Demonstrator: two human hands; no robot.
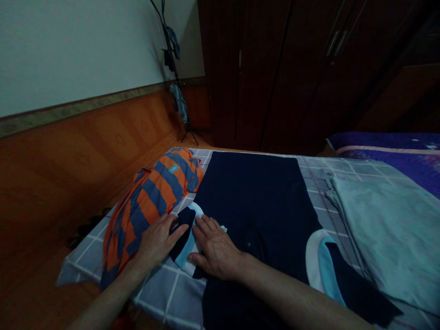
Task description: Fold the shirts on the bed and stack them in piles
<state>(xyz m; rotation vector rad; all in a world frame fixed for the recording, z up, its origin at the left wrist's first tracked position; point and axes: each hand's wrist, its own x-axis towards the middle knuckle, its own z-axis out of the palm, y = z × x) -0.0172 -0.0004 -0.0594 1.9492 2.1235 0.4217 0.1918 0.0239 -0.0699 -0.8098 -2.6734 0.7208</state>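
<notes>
A navy T-shirt [254,192] with white and light blue bands on its sleeves lies spread out on the checked bed cover. At its left sleeve, my left hand [160,238] holds the dark cuff, thumb over the cloth and fingers curled at the edge. My right hand [218,250] rests flat on the white and blue bands of that sleeve, fingers stretched out. Its forearm crosses the lower part of the shirt and hides some of it. The other sleeve [354,279] stretches out to the right.
An orange and grey striped garment [154,192] lies bunched at the left. Pale green folded cloth [392,233] is on the right of the checked cover [172,293]. Behind stand a coat rack [175,68] and a dark wardrobe [264,78]. Purple bedding [405,158] sits at back right.
</notes>
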